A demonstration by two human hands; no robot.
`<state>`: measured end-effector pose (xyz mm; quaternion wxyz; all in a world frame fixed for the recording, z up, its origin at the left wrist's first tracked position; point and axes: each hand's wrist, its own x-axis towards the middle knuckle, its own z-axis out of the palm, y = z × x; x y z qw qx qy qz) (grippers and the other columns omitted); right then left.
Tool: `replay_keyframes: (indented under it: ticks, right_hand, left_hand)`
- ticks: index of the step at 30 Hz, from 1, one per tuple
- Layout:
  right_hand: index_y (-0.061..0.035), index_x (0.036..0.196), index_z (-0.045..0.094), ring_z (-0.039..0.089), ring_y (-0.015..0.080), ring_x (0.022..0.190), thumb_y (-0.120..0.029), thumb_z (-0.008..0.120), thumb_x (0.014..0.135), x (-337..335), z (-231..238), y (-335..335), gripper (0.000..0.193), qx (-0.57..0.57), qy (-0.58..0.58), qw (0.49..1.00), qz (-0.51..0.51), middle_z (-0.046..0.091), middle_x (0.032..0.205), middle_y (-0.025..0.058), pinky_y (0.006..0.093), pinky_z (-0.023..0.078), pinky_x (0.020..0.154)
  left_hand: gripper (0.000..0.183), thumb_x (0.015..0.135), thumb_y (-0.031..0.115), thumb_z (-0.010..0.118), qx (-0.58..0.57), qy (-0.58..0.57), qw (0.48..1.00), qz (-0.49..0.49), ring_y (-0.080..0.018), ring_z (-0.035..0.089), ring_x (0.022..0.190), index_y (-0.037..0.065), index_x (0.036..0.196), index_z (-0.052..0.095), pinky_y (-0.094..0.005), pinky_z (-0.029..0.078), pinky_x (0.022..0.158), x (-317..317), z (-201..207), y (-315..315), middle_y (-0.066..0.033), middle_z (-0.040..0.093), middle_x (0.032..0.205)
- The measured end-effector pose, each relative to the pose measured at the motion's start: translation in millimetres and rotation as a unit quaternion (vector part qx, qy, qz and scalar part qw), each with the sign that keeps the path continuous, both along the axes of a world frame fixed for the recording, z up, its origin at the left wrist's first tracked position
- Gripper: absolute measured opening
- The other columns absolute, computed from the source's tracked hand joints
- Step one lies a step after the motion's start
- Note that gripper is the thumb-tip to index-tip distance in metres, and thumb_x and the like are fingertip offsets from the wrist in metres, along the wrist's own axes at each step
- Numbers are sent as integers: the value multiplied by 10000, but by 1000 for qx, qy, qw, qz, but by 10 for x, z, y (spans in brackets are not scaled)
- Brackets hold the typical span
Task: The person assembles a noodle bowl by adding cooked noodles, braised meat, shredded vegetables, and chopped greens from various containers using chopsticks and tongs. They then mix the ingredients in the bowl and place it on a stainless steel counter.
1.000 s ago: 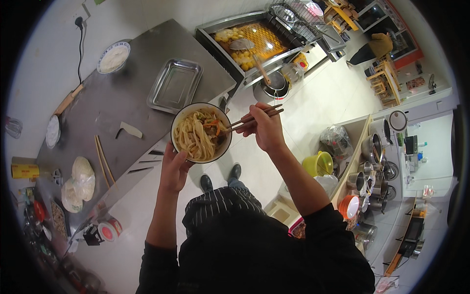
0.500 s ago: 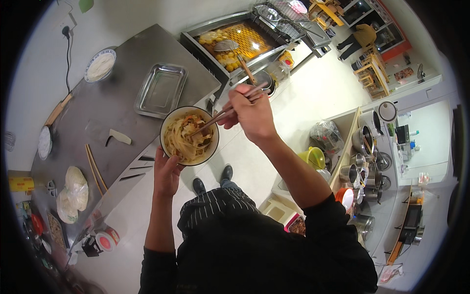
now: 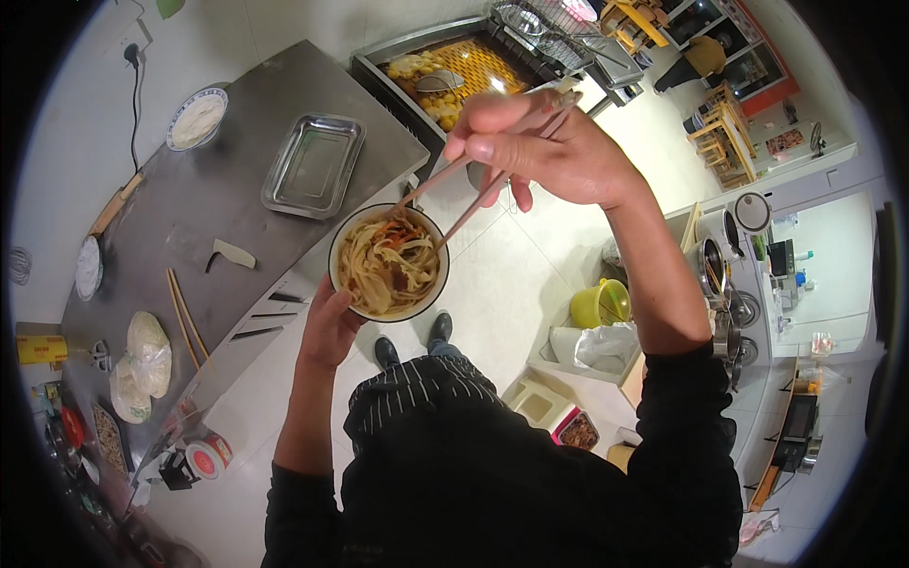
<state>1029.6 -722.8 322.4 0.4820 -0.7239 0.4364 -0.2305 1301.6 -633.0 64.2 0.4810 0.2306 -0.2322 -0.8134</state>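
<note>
My left hand (image 3: pixel 329 327) grips a round bowl with a dark rim (image 3: pixel 443 284) from its lower left side. Inside lie pale noodles (image 3: pixel 379 260) with orange shreds on top. My right hand (image 3: pixel 544 147) is raised to the upper right of the bowl, closed around a pair of chopsticks (image 3: pixel 464 222). Their tips are spread apart: one reaches the noodles near the far rim, the other near the right rim. The steel counter stands to the left of the bowl, with an empty-looking metal tray (image 3: pixel 315 167) on it.
On the steel counter (image 3: pixel 275 90) are a bowl of white powder (image 3: pixel 197 119), a scraper (image 3: pixel 233 254), long sticks (image 3: pixel 185 312) and bagged dough (image 3: pixel 142 364). A fryer (image 3: pixel 492 71) with frying food is beyond. At right stand a yellow-green bucket (image 3: pixel 599 305) and pots. A person (image 3: pixel 703 59) is far off.
My right hand has risen and moved right, and the chopsticks have gone from close together to spread apart. The bowl has shifted slightly right with my left hand.
</note>
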Motion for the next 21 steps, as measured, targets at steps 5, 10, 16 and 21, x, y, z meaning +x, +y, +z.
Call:
replay_keyframes:
  ticks: [5,10,16,21]
  right_hand:
    - [25,1021,668,715,175,686,-219,548,1013,-167,-616,-48,272,64,-33,997,17,674,1018,96,231,541,435]
    - [30,979,663,727,227,681,-213,546,1013,-213,-1316,177,272,117,-157,972,-132,713,862,132,282,573,512]
    - [8,823,589,703,269,579,-142,527,982,-70,-1795,472,227,151,-297,894,-299,686,772,162,296,543,426]
    - [5,843,576,691,278,558,-145,525,973,-36,-1831,528,205,158,-353,847,-365,676,752,162,296,534,415]
  left_hand:
    - [681,899,266,649,-1,-24,999,-30,-245,556,1242,23,1455,340,-411,479,1021,89,113,-50,-140,519,1386]
    - [668,892,249,662,13,-35,999,-5,-247,569,1228,22,1438,352,-412,501,1000,121,163,15,-142,527,1375]
    - [642,896,196,659,32,-49,997,40,-250,597,1192,47,1434,343,-415,524,975,72,100,56,-140,552,1345]
    - [615,897,181,661,30,-81,994,70,-240,614,1164,64,1414,350,-400,531,955,57,73,16,-129,579,1307]
